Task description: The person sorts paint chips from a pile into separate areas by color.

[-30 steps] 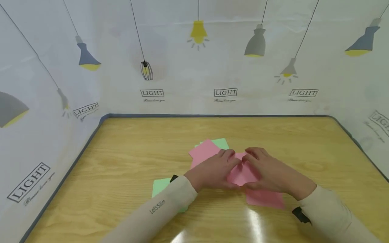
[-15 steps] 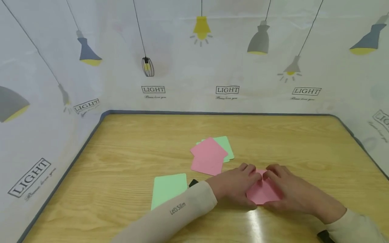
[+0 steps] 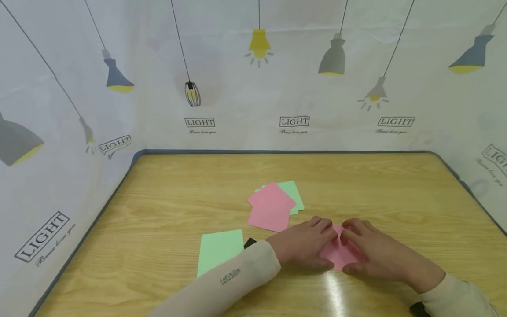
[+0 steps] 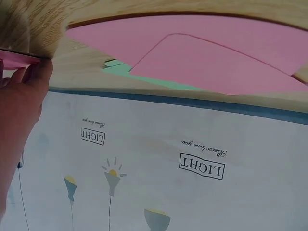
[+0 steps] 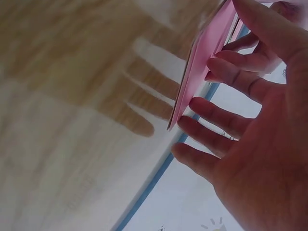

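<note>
Low over the right part of the table, both hands hold pink cards (image 3: 341,254) between them. My left hand (image 3: 303,246) grips the left side with bent fingers, and my right hand (image 3: 382,255) grips the right side, the thumbs at the near edge. In the right wrist view, the fingertips of the right hand (image 5: 255,130) meet the edge of the pink cards (image 5: 199,72), which show more than one layer. Fingers cover much of the cards' sides. The left wrist view catches only some fingers (image 4: 31,82) at a pink edge.
Beyond the left wrist lie overlapping pink cards (image 3: 271,207) on top of green cards (image 3: 295,198). A green card (image 3: 219,248) sits at the left, partly under the left sleeve (image 3: 237,275). A printed sheet wall (image 3: 237,88) encloses the wooden table (image 3: 166,189).
Both hands have moved right and nearer with a pink card, bringing it over another pink card on the table. In the last half second they have hardly moved.
</note>
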A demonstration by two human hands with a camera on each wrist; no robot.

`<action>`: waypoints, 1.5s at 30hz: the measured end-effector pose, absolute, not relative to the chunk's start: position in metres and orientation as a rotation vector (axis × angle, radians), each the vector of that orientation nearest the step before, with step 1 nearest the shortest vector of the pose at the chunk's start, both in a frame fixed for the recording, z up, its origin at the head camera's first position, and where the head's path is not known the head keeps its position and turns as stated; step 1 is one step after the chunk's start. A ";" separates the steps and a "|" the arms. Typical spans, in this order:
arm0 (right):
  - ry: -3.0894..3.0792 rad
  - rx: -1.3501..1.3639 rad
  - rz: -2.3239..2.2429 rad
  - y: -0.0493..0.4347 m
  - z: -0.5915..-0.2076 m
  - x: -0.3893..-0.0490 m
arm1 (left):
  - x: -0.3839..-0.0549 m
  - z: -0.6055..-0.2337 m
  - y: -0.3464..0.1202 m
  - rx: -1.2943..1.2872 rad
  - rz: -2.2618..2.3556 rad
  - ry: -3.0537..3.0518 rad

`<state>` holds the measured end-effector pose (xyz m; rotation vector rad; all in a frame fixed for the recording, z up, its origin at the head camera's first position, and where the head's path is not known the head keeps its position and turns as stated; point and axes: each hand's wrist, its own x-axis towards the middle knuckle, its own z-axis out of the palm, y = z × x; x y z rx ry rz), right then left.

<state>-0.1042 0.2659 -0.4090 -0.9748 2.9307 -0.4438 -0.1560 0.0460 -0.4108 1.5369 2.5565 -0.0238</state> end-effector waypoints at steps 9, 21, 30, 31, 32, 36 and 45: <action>2.930 -0.930 -0.371 0.261 -0.405 -0.109 | -0.161 -0.409 0.033 1.486 0.013 2.565; 3.003 -1.073 -0.246 0.217 -0.382 -0.152 | -0.191 -0.392 -0.007 1.165 0.014 2.861; 2.915 -1.054 -0.204 0.167 -0.376 -0.200 | -0.212 -0.397 -0.036 0.704 0.081 2.990; 2.898 -1.033 -0.211 0.162 -0.377 -0.206 | -0.214 -0.399 -0.039 0.673 0.095 2.986; 2.882 -1.013 -0.225 0.158 -0.377 -0.211 | -0.216 -0.401 -0.042 0.649 0.095 2.982; 2.818 -0.929 -0.279 0.143 -0.383 -0.225 | -0.219 -0.410 -0.051 0.618 0.112 2.966; 2.762 -0.853 -0.234 0.127 -0.389 -0.232 | -0.221 -0.414 -0.054 0.712 0.144 2.929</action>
